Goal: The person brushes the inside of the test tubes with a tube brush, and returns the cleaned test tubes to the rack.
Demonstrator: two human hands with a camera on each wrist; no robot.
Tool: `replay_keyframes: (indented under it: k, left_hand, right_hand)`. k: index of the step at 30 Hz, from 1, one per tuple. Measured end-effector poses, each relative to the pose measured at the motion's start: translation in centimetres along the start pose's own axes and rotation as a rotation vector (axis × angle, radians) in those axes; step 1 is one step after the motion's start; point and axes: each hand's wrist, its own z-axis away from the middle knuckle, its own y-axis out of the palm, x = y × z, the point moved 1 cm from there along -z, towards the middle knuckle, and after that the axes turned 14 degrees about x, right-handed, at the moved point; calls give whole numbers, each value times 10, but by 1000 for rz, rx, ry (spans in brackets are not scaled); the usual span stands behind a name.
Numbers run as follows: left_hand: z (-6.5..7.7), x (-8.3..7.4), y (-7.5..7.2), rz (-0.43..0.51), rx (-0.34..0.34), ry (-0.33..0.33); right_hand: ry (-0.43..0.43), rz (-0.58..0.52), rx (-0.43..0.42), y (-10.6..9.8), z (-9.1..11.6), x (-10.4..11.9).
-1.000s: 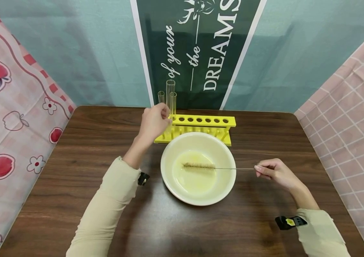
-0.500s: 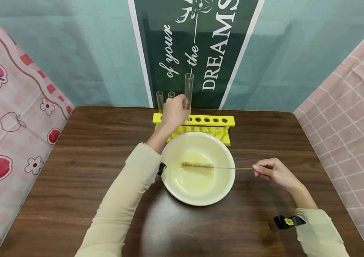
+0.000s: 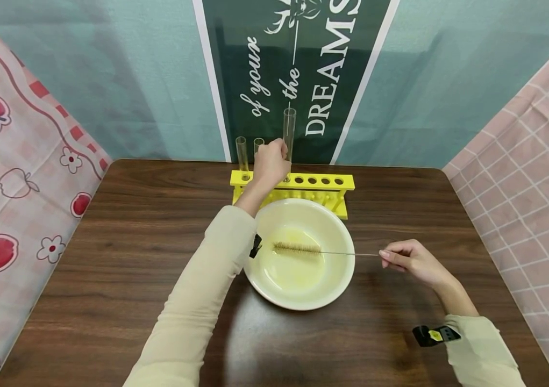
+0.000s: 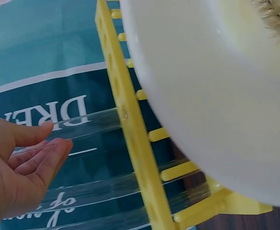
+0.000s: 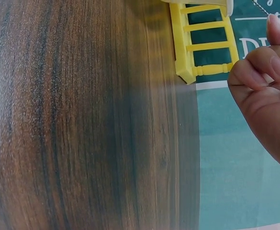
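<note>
In the head view my left hand (image 3: 272, 161) pinches a clear glass test tube (image 3: 289, 129) upright, its lower end at a hole of the yellow test tube rack (image 3: 313, 181). From the left wrist, that tube (image 4: 99, 121) runs from the fingers to the rack's top bar (image 4: 125, 112). My right hand (image 3: 414, 260) pinches the thin wire handle of a test tube brush (image 3: 298, 248). The bristles are over the pale yellowish liquid in a white bowl (image 3: 346, 231). In the right wrist view, thumb and fingers of my right hand (image 5: 266, 79) grip the twisted wire (image 5: 259, 6).
Two more test tubes stand at the rack's left end, one (image 3: 242, 156) in plain sight, the other (image 3: 258, 143) partly behind my left hand. The bowl sits right in front of the rack on a dark wooden table (image 3: 124, 279). Printed cloths surround the table.
My left hand has carried the test tube rightward, from beside the two standing tubes to a hole nearer the rack's middle. The right hand and brush have barely moved.
</note>
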Motion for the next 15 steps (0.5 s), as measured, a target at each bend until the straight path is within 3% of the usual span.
replay_keyframes:
  k: [7, 15]
  left_hand:
    - [-5, 8, 12, -51, 83, -79]
    - [-7, 20, 23, -19, 157, -144]
  right_hand:
    - [28, 20, -9, 1, 0, 2]
    - [26, 15, 0, 2, -1, 2]
